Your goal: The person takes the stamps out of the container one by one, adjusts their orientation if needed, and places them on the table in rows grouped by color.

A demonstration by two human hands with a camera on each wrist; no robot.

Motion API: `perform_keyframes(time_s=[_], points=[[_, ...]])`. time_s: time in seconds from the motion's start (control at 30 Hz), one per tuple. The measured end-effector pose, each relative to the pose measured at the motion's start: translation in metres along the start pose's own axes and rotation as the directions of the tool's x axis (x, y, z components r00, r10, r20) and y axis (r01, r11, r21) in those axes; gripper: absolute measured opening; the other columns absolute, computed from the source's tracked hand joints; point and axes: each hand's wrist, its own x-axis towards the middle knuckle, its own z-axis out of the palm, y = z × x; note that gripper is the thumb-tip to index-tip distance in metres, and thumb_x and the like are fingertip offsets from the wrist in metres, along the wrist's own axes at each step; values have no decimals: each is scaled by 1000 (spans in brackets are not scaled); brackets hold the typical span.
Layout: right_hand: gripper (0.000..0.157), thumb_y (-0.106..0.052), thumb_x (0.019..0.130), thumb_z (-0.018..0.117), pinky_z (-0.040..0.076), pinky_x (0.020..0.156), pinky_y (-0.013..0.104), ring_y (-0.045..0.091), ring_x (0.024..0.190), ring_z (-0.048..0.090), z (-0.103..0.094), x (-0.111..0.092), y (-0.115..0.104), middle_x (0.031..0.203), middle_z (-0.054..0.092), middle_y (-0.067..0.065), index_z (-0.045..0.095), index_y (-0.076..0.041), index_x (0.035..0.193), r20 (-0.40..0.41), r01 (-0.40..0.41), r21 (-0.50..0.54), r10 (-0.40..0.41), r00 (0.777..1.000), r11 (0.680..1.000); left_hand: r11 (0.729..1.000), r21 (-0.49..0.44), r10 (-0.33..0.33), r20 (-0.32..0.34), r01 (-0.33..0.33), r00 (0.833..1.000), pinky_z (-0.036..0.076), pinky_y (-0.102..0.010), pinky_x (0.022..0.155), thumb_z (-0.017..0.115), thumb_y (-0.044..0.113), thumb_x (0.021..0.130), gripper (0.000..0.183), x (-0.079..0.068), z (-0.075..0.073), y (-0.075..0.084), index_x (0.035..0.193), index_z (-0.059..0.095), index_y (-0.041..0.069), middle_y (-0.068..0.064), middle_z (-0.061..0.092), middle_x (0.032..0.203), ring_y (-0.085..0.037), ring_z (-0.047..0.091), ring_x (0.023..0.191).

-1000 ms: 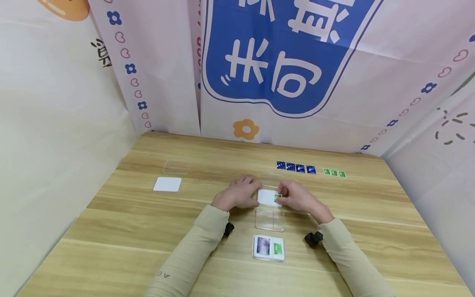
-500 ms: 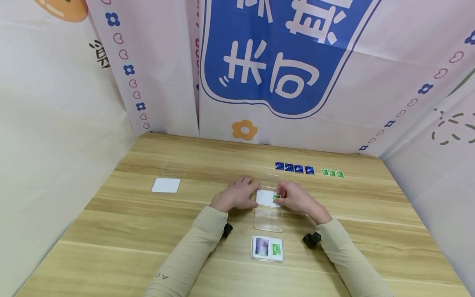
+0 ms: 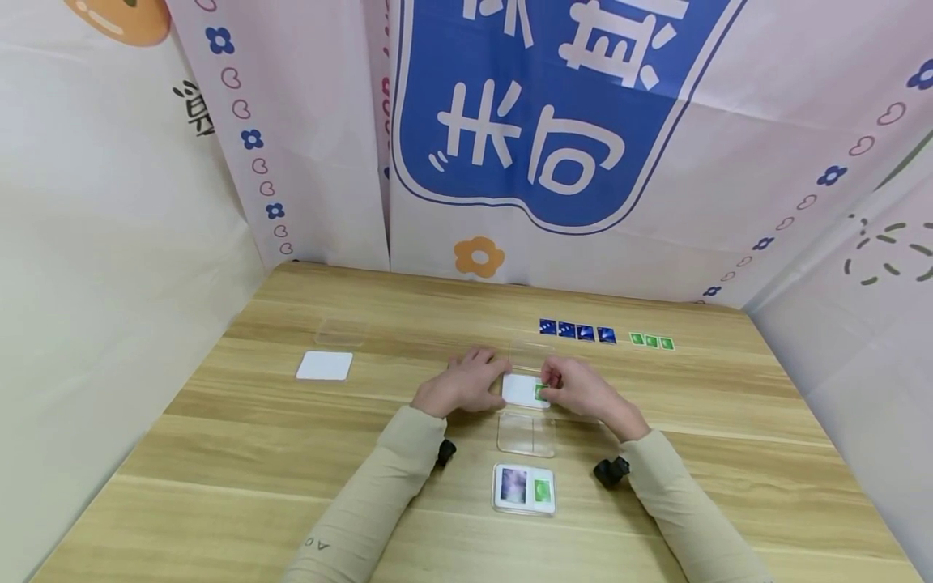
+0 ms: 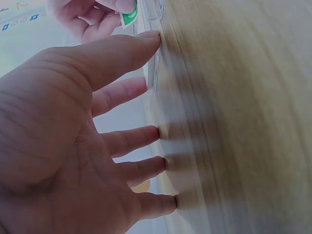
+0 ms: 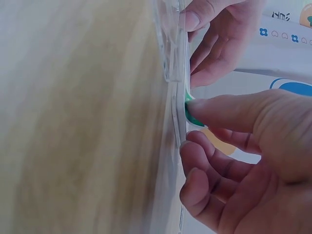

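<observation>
A white card (image 3: 519, 389) in a clear, shallow plastic case lies between the two hands. My left hand (image 3: 466, 384) rests at its left side, with thumb and index fingertip at the case edge and the other straight fingertips (image 4: 163, 163) on the table. On the card's right part, my right hand (image 3: 579, 386) pinches a small green sticker (image 3: 540, 393) with a white border. Its thumb presses on the sticker (image 5: 194, 115) in the right wrist view, where the sticker curls up from the card.
Clear plastic pieces lie behind the card and in front (image 3: 516, 434). Nearer is a case (image 3: 523, 510) with purple and green pictures. Blue stickers (image 3: 567, 329) and green stickers (image 3: 652, 342) line the back. At left are another white card (image 3: 324, 366) and a clear piece (image 3: 340, 332).
The head view has shifted slightly. Both hands keep nearly the same places, and the right still holds the green sticker at the card's right part.
</observation>
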Motion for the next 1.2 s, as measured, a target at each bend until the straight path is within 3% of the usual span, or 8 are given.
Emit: perform_keyframes(time_s=[0.47, 1.2], points=[[9, -8, 89, 69, 48, 66, 25, 14, 75, 56, -4, -1, -1, 84, 64, 2, 61, -11, 85, -21, 19, 7, -19, 1000, 1000, 1000, -13, 8, -13, -8, 1000, 21, -67, 115, 67, 37, 92, 54, -1, 0, 0, 140, 50, 22, -13, 31, 158, -37, 24, 148], [4, -11, 92, 65, 51, 66, 26, 15, 78, 58, -15, -5, 2, 88, 65, 3, 62, -11, 89, -1, -4, 43, 4, 1000, 999, 1000, -15, -2, -5, 2, 1000, 20, -68, 115, 67, 36, 92, 55, -1, 0, 1, 142, 49, 22, -14, 29, 159, -38, 21, 149]])
